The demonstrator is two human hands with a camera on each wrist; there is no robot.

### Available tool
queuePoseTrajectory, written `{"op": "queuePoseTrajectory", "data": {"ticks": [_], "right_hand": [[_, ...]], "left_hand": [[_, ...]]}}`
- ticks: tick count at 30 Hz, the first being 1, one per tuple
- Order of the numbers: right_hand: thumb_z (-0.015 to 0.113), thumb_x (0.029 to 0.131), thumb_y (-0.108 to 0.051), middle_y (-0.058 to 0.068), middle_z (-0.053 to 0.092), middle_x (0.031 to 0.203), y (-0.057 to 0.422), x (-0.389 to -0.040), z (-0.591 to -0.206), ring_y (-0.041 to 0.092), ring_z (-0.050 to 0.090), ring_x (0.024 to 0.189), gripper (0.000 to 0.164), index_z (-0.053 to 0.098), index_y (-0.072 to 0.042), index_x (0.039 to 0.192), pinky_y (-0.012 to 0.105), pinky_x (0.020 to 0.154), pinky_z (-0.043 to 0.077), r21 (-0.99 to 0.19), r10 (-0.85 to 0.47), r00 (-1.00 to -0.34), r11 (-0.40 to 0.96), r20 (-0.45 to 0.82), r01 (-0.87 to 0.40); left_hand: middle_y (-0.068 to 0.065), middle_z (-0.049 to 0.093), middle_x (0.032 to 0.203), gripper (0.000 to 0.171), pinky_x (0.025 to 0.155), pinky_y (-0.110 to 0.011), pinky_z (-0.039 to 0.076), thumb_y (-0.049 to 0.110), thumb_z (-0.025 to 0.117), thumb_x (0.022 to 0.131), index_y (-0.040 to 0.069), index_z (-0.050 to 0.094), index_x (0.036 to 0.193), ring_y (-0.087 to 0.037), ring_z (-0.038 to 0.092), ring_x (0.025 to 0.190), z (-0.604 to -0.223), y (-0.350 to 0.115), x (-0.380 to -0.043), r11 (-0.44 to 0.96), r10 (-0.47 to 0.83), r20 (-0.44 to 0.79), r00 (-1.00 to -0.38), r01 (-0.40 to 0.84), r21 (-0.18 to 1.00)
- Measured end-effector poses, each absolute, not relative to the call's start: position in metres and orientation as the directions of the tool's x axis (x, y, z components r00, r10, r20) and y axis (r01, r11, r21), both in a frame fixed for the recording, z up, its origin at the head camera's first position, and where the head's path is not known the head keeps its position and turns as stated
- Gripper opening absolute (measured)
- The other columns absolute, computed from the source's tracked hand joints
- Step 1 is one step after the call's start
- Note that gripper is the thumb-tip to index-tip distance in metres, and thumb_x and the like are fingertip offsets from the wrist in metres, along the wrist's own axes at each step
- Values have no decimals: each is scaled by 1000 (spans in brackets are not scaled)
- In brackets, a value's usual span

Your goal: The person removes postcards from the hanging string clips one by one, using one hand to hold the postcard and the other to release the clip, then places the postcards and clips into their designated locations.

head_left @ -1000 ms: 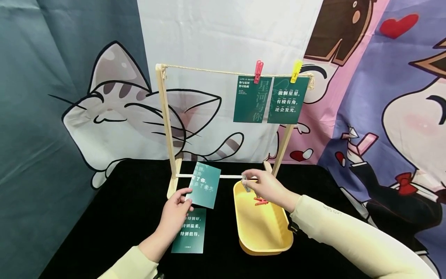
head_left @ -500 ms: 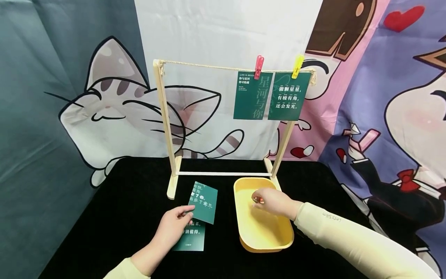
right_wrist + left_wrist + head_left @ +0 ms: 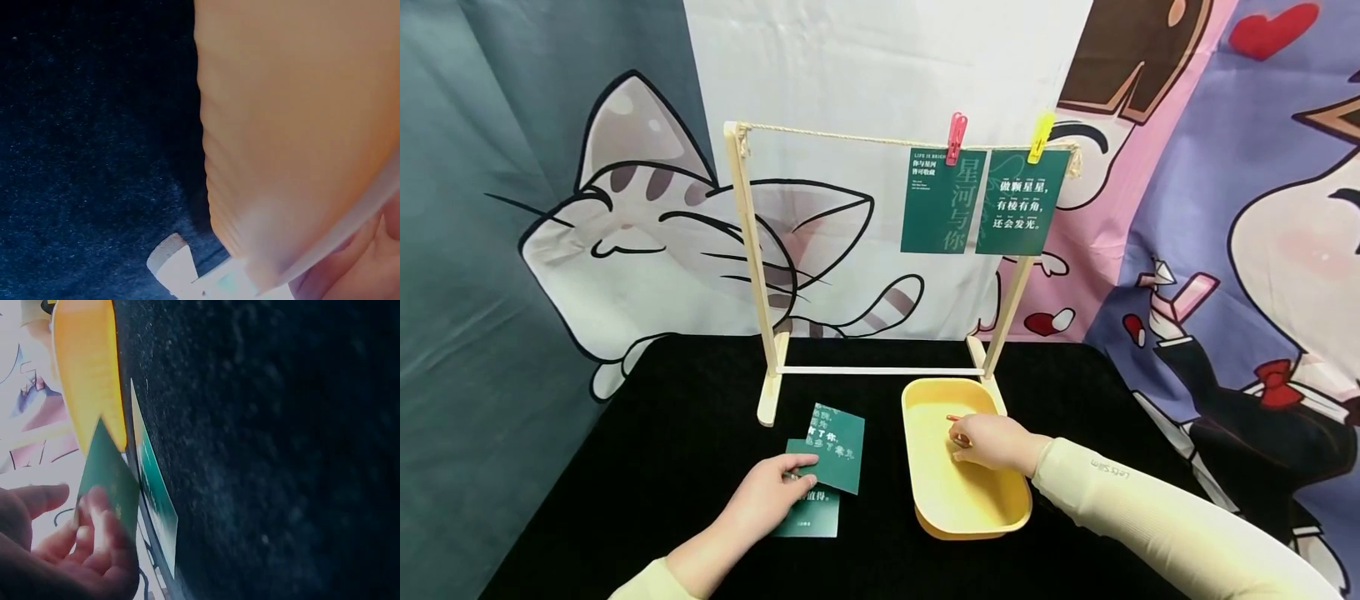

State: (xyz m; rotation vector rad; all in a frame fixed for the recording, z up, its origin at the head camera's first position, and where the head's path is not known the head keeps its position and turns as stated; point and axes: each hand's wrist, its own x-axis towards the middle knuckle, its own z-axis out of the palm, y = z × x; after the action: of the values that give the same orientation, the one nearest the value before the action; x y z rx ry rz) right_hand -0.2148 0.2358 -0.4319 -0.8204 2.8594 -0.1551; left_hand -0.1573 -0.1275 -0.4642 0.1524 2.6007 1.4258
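My left hand (image 3: 769, 492) pinches a green printed card (image 3: 837, 450) between thumb and fingers, tilted above the table. Below it, partly covered, a second green card (image 3: 812, 518) lies flat on the black cloth; both cards also show in the left wrist view. Down inside the yellow basin (image 3: 928, 512), my right hand (image 3: 996, 440) has its fingers curled. The end of a red clothespin (image 3: 953, 418) sticks out beside these fingertips, its rest hidden by the hand. In the right wrist view the basin wall (image 3: 281, 125) covers most of that hand.
Behind stands a wooden frame (image 3: 751, 258) with a rope (image 3: 827, 135) along its top. Two green cards hang at its right half, one by a pink clothespin (image 3: 957, 137), one by a yellow clothespin (image 3: 1041, 137). A cartoon curtain (image 3: 850, 75) closes off the back.
My left hand has lowered its card toward the one on the table. My right hand, which held a greyish clothespin over the basin's far edge, has gone down into the basin at the red clothespin.
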Motion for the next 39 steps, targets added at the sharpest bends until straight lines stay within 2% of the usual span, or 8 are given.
{"op": "queuePoseTrajectory", "data": {"ticks": [3,9,15,22,26,29,33,39], "right_hand": [[78,85,-22,-10,42,69,237,-215,-433,8,43,64,18,61,-17,81,26,58,35,-147,-534,-834,844,-135,-516],[78,84,-22,-9,41,68,237,-215,-436,8,42,64,18,61,-17,83,27,58,35,-121,-534,-834,845,-139,-521],[80,83,-21,-8,40,69,238,-216,-440,9,42,64,22,58,-19,81,27,58,36,-85,-532,-838,847,-123,-525],[81,82,-21,-9,48,76,237,-215,-441,9,46,68,18,64,-18,89,29,62,44,-58,-520,-844,854,-127,-517],[80,83,-21,-9,51,78,237,-215,-439,9,48,69,17,65,-17,91,30,65,46,-50,-510,-848,860,-142,-508],[80,83,-21,-9,50,77,237,-215,-439,9,47,69,17,65,-17,91,31,65,46,-57,-513,-846,858,-145,-511],[80,83,-23,-9,49,77,237,-216,-441,9,46,69,17,65,-19,90,30,65,45,-54,-511,-847,859,-146,-509],[80,83,-24,-9,50,78,238,-217,-442,10,47,69,17,65,-19,91,31,65,46,-49,-500,-853,866,-149,-498]], "left_hand": [[-1,59,88,33,59,-29,46,21,72,90,10,70,121,-14,54,70,-463,-130,-154,564,223,-138,-965,12,826],[-13,64,123,37,66,-32,51,28,71,91,11,68,125,-14,57,80,-457,-136,-147,590,265,-196,-944,-2,807],[-4,65,104,41,65,-34,49,32,70,92,10,65,126,-16,54,78,-452,-143,-141,609,292,-202,-935,18,793],[-3,64,111,45,67,-34,46,37,71,91,10,64,127,-16,52,76,-451,-149,-137,649,286,-235,-929,7,761],[-8,64,119,49,78,-44,51,39,71,90,8,63,129,-18,57,89,-451,-153,-133,670,299,-268,-916,2,742],[-7,65,114,53,83,-46,50,40,71,90,6,61,129,-17,57,95,-452,-155,-130,685,323,-275,-906,22,729],[-2,62,99,57,74,-39,49,41,71,89,4,59,131,-16,56,88,-452,-158,-126,701,348,-296,-890,37,713],[-2,59,98,58,72,-37,47,42,73,88,5,59,131,-17,55,87,-451,-162,-123,726,320,-327,-889,8,688]]}}
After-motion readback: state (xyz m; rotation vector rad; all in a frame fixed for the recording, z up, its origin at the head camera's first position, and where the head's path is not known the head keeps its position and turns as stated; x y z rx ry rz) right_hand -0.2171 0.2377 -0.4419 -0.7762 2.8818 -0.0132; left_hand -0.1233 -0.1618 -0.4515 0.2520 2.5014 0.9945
